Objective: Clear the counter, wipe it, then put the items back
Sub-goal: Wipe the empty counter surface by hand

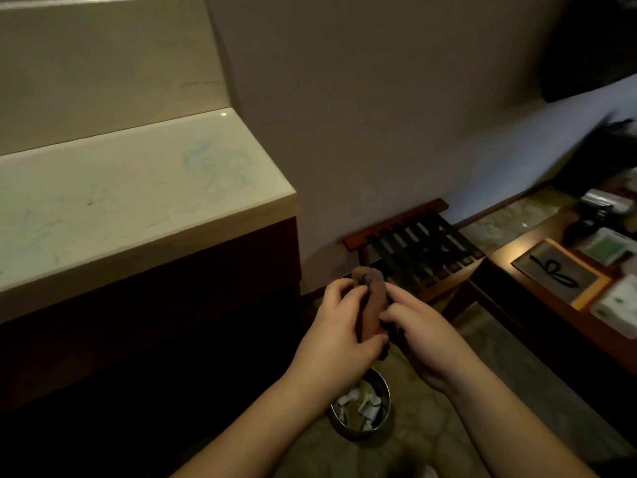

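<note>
Both hands, left hand (339,327) and right hand (418,334), are gripping a bunched brown cloth (475,298) at six o'clock, probably folding it for wiping the bare marble counter (138,198) at ten o'clock.

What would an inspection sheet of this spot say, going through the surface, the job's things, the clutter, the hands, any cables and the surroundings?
Surface: pale counter bare in view, with faint bluish smears near its right end.
Job's things: brown cloth bunched between both hands, held off the counter.
Clutter: side table at right carries a framed card, white packets and other items too dim to name.
Hands: left hand and right hand both grip the cloth.
Cables: nothing seen.
Surroundings: metal bin with paper scraps on the floor below the hands; wooden slatted rack against the wall.
</note>
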Action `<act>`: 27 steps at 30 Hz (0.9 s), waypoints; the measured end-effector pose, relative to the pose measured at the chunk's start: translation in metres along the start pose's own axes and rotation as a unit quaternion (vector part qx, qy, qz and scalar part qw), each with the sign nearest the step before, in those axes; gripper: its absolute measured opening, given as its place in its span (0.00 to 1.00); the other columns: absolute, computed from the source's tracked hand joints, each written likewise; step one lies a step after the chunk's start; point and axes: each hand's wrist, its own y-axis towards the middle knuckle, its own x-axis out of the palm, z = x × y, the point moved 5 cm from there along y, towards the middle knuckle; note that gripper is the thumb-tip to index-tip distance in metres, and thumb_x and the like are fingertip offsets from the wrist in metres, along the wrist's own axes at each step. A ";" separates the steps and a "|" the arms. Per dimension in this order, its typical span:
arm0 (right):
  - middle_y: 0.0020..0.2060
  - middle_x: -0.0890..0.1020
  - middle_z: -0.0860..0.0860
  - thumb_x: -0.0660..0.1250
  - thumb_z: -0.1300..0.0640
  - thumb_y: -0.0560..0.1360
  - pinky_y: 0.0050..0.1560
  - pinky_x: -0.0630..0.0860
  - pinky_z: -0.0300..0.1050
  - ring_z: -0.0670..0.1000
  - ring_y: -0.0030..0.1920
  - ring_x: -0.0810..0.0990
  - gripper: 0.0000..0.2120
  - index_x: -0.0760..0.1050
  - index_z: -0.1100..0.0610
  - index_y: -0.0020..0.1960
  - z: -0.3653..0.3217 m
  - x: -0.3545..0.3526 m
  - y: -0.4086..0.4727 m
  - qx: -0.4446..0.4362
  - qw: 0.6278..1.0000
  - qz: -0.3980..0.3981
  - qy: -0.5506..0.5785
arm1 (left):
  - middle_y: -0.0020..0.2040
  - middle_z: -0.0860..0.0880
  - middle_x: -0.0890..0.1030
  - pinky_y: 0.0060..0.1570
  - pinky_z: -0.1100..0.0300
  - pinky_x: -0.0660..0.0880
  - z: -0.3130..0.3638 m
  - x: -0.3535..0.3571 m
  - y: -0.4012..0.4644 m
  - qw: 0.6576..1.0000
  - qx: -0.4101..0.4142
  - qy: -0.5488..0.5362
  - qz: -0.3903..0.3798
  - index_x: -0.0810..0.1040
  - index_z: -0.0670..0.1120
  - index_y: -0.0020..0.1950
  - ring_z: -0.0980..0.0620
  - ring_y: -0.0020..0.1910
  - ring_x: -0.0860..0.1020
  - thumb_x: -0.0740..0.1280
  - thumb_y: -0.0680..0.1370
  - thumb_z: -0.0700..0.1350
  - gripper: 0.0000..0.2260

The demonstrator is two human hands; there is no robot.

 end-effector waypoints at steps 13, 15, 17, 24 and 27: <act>0.57 0.82 0.50 0.63 0.62 0.72 0.60 0.76 0.53 0.50 0.58 0.80 0.26 0.71 0.48 0.68 0.053 -0.190 -0.022 0.047 0.993 0.070 0.080 | 0.57 0.68 0.64 0.44 0.82 0.66 0.047 0.176 0.087 0.995 -0.064 -0.064 -0.034 0.70 0.49 0.71 0.81 0.53 0.65 0.68 0.75 0.47 0.24; 0.58 0.81 0.51 0.64 0.62 0.75 0.59 0.77 0.49 0.49 0.58 0.80 0.24 0.69 0.50 0.70 0.057 -0.219 -0.022 0.045 0.990 0.070 0.115 | 0.59 0.66 0.67 0.44 0.80 0.68 0.052 0.199 0.104 0.988 -0.100 -0.116 -0.020 0.73 0.50 0.69 0.76 0.55 0.68 0.69 0.75 0.46 0.21; 0.62 0.78 0.51 0.66 0.60 0.76 0.62 0.75 0.50 0.48 0.61 0.78 0.25 0.67 0.50 0.72 0.062 -0.247 -0.023 0.049 0.987 0.075 0.134 | 0.60 0.61 0.71 0.46 0.74 0.73 0.055 0.220 0.119 0.974 -0.146 -0.174 -0.014 0.75 0.53 0.66 0.66 0.57 0.74 0.69 0.75 0.48 0.19; 0.59 0.66 0.23 0.69 0.52 0.74 0.49 0.69 0.22 0.22 0.57 0.66 0.28 0.63 0.32 0.68 0.053 -0.311 -0.029 -0.022 0.993 0.079 -0.081 | 0.50 0.55 0.84 0.41 0.64 0.79 0.076 0.275 0.154 0.904 -0.240 -0.352 -0.004 0.78 0.55 0.57 0.54 0.49 0.83 0.75 0.68 0.57 0.20; 0.60 0.63 0.22 0.67 0.52 0.75 0.49 0.66 0.19 0.24 0.61 0.63 0.27 0.63 0.37 0.71 0.054 -0.323 -0.028 -0.045 0.990 0.059 -0.119 | 0.48 0.55 0.83 0.40 0.63 0.79 0.079 0.290 0.163 0.895 -0.261 -0.361 -0.011 0.74 0.51 0.59 0.52 0.47 0.84 0.76 0.70 0.51 0.21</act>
